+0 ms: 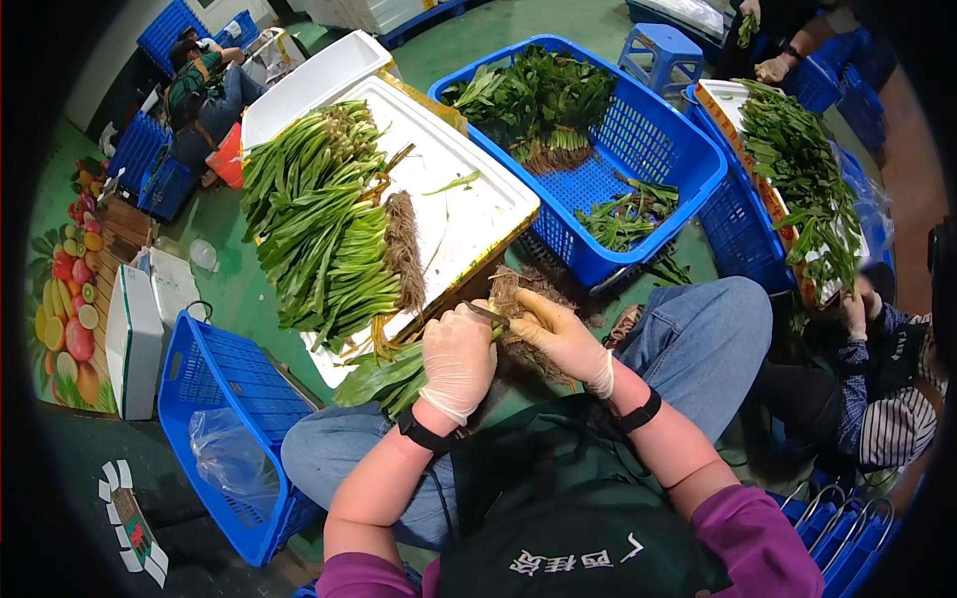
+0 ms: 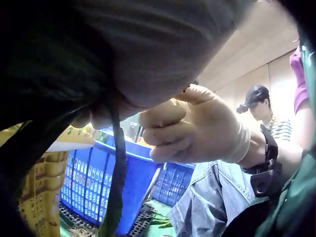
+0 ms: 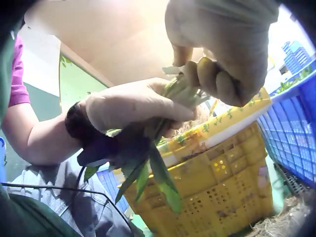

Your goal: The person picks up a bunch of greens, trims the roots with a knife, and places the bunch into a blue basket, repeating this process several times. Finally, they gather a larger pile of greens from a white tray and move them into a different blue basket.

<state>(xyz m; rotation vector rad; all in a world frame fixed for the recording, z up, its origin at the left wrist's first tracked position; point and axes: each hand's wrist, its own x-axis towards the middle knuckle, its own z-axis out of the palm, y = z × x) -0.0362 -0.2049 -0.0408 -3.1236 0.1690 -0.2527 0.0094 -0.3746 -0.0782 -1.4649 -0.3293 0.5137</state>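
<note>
Gloved, my left hand (image 1: 459,361) grips a bunch of long green leaves (image 1: 384,381), its leafy end hanging to the left. In the right wrist view pale stems (image 3: 181,94) stick out of the left hand (image 3: 131,106). My right hand (image 1: 563,341), also gloved, curls its fingers close beside them, around a small knife whose dark blade (image 1: 484,313) spans between the hands; its handle is hidden. Brown roots (image 1: 506,289) stand against the right fingers. In the left wrist view the right hand (image 2: 197,128) shows its curled fingers.
Ahead, a white foam lid (image 1: 478,204) on a yellow crate (image 3: 207,182) bears rows of greens (image 1: 319,219). A blue basket (image 1: 658,130) with greens stands at front right, another blue basket (image 1: 234,379) at left. Loose roots lie below the hands. Other people sit at right and far left.
</note>
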